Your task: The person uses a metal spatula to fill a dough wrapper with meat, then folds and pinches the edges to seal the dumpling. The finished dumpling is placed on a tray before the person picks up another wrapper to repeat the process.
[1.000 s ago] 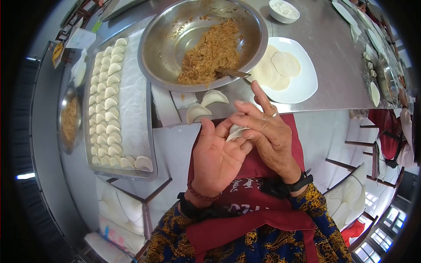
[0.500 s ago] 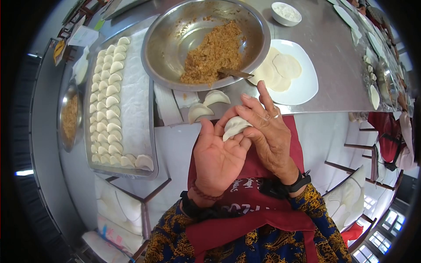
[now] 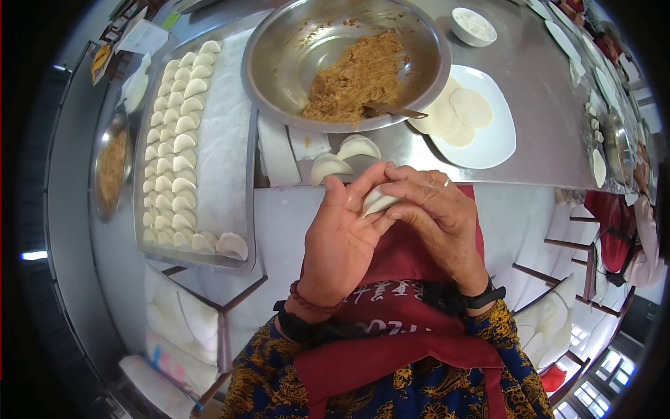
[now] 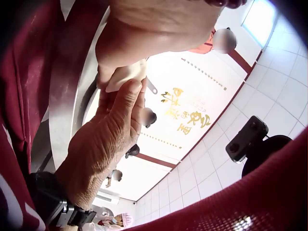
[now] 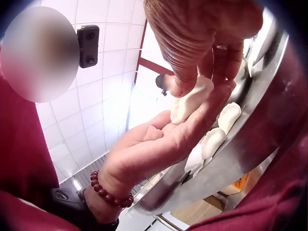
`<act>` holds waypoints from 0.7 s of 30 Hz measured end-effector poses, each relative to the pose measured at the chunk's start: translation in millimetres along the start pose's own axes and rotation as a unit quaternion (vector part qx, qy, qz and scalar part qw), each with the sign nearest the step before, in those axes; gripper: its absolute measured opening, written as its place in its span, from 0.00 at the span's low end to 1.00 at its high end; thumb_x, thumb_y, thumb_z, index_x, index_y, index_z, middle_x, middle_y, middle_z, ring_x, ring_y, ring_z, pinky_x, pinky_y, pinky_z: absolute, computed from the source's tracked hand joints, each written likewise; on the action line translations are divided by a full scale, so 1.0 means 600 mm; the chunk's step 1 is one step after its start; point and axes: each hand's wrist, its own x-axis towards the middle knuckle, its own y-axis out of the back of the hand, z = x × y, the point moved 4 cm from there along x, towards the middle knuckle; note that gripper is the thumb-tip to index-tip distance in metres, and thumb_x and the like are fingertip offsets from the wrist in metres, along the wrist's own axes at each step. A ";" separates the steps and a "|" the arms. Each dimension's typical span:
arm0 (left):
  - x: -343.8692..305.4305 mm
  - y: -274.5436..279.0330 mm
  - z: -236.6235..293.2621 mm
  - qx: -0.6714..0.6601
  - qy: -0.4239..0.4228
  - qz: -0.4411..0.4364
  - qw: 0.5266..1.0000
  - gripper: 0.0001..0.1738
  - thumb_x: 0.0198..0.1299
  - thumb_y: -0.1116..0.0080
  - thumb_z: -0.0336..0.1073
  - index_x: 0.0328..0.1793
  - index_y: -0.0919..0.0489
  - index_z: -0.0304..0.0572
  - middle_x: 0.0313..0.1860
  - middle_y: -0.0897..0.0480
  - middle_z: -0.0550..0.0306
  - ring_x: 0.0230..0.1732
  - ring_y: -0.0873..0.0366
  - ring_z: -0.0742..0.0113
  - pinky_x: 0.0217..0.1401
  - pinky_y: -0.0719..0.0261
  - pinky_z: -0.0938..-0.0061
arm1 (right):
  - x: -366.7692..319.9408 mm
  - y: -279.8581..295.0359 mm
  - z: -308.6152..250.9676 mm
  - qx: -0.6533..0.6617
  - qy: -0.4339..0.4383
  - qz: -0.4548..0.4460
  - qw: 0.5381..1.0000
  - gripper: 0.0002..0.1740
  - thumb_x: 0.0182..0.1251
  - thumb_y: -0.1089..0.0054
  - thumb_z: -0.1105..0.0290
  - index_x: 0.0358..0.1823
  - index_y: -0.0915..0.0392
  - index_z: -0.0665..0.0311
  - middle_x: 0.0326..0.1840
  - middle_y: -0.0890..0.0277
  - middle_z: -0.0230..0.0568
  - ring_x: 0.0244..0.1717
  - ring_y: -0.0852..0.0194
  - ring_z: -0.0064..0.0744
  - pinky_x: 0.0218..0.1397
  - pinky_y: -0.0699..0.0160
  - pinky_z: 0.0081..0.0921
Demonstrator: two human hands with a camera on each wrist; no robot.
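A white dumpling [image 3: 379, 201] rests on the fingers of the palm-up left hand [image 3: 340, 241], whose thumb stands apart from it. The right hand [image 3: 443, 227] pinches the dumpling's edge between thumb and fingers. From the left wrist view, the right hand [image 4: 98, 144] has its thumb on the dumpling [image 4: 126, 77]. The right wrist view shows the dumpling [image 5: 191, 100] lying along the left hand's [image 5: 154, 144] fingers beneath the right thumb. Two finished dumplings [image 3: 329, 167] sit at the table's edge just beyond the hands.
A metal tray [image 3: 230, 150] at left holds several rows of dumplings. Behind the hands stand a large bowl [image 3: 269, 105] of brown filling with a utensil [image 3: 396, 110], a white plate [image 3: 499, 136] with round wrappers [image 3: 471, 107], and a small bowl [image 3: 474, 26] of white powder.
The view has shifted, so the table things sit further right. The right hand's raised fingers have come down over the dumpling, which stays between both hands.
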 end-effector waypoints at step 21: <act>-0.046 0.083 0.046 -0.112 0.045 -0.013 0.993 0.44 0.76 0.67 0.62 0.80 0.49 0.28 0.78 0.41 0.48 0.78 0.43 0.55 0.81 0.48 0.50 | 0.048 -0.088 -0.039 0.181 -0.188 -0.180 0.949 0.08 0.67 0.39 0.78 0.42 0.13 0.63 0.47 0.14 0.45 0.55 0.16 0.46 0.63 0.20 0.34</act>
